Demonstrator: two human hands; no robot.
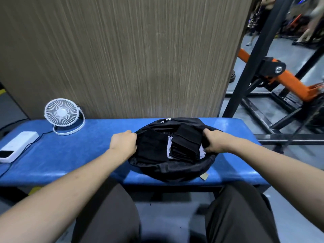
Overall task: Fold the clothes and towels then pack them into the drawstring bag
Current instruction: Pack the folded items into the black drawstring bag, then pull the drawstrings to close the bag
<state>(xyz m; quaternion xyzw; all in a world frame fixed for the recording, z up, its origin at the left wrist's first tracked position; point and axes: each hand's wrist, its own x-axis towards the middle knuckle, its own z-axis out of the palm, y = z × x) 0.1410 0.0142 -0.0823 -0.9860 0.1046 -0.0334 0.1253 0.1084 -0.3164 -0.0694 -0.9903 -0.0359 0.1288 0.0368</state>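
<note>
Your left hand (123, 142) reaches forward, fingers curled over the left rim of the round black fabric drawstring bag (172, 170) on the blue padded bench (70, 155). Folded black clothes (186, 146) lie inside the open bag. Your right hand (213, 142) grips the bag's right rim.

The drawstring bag (172, 170) is laid on the right half of the bench (70, 160), with folded clothes (185, 146) held inside it. Its mouth is gripped at the left rim by the left hand (123, 142) and at the right rim by the right hand (214, 141). A fan (61, 113) is set at the bench's far left, and what seems to be a power bank (17, 146) lies nearer, at the left end.
</note>
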